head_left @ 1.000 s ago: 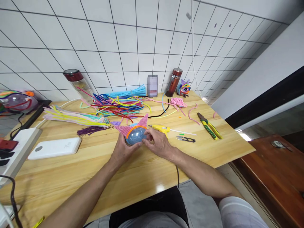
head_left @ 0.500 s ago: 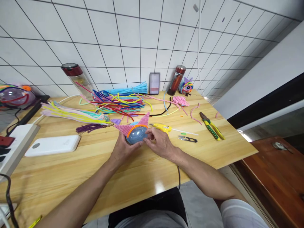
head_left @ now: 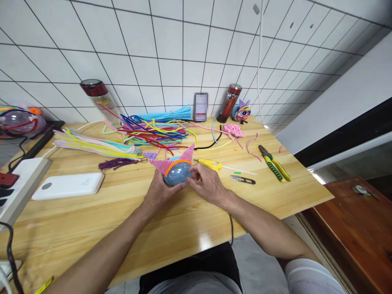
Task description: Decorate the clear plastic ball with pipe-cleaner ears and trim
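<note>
A clear plastic ball (head_left: 177, 174) sits in my left hand (head_left: 161, 188), whose thumb and fingers wrap its left and lower side. Two pointed pink pipe-cleaner ears (head_left: 162, 166) rise from the top of the ball. An orange pipe cleaner (head_left: 173, 165) arcs along the ball below the ears. At the ball's right edge, my right hand (head_left: 208, 183) is pinched where the orange strip ends, its fingertips hiding that end. Just behind my right hand lies a yellow glue gun (head_left: 210, 164) with a white glue stick (head_left: 239, 170) in its rear.
Bundled pipe cleaners (head_left: 153, 128) spread across the back. Thread snips (head_left: 243, 179) and pliers (head_left: 274, 163) lie at right. A phone (head_left: 201, 107), a red flask (head_left: 229, 104) and a decorated ball (head_left: 241, 112) stand by the wall. A white power bank (head_left: 69, 186) lies at left.
The view has shifted slightly. Both hands keep their places on the ball, with no clear change in their grip.
</note>
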`<action>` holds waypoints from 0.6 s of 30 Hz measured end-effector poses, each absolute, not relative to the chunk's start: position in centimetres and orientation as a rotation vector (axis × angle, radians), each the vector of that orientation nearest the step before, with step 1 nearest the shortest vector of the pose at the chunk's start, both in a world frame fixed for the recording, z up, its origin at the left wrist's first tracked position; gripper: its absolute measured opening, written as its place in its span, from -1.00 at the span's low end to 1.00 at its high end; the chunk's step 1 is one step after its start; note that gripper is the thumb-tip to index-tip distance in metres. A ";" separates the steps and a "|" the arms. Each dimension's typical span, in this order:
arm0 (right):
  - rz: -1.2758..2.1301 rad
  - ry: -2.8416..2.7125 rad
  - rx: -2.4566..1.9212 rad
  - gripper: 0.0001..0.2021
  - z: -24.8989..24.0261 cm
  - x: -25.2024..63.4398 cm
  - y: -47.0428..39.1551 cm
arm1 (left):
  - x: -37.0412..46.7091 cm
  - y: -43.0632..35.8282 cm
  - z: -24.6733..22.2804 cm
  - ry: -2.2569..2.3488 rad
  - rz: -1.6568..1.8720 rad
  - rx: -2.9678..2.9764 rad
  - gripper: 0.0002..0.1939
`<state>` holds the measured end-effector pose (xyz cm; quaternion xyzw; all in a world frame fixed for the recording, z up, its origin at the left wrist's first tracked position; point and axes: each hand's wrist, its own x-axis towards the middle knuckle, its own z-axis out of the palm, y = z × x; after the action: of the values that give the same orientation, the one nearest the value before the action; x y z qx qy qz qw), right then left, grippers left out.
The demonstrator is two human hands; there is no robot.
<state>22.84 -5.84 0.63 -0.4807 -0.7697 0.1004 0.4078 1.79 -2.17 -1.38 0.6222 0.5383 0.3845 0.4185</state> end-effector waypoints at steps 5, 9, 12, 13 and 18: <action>0.259 -1.949 -1.231 -0.84 0.7 22.8 -5.9 | 1.9 -2.3 -1.1 1.378 0.961 1.563 -0.20; 0.262 -1.939 -1.240 -0.84 0.7 22.8 -5.9 | 1.9 -2.2 -1.0 1.358 0.964 1.560 -0.19; 0.263 -1.936 -1.232 -0.84 0.7 22.8 -5.9 | 1.8 -2.2 -1.1 1.358 0.964 1.554 -0.15; 0.263 -1.937 -1.225 -0.85 0.8 22.8 -5.9 | 1.8 -2.2 -1.1 1.351 0.968 1.559 -0.15; 0.257 -1.939 -1.200 -0.85 0.9 22.8 -5.9 | 1.8 -2.2 -1.2 1.342 0.950 1.579 -0.17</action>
<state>22.81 -5.88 0.89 -0.4769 -0.7704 0.1019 0.4107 1.79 -2.21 -1.20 0.6292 0.5348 0.3787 0.4179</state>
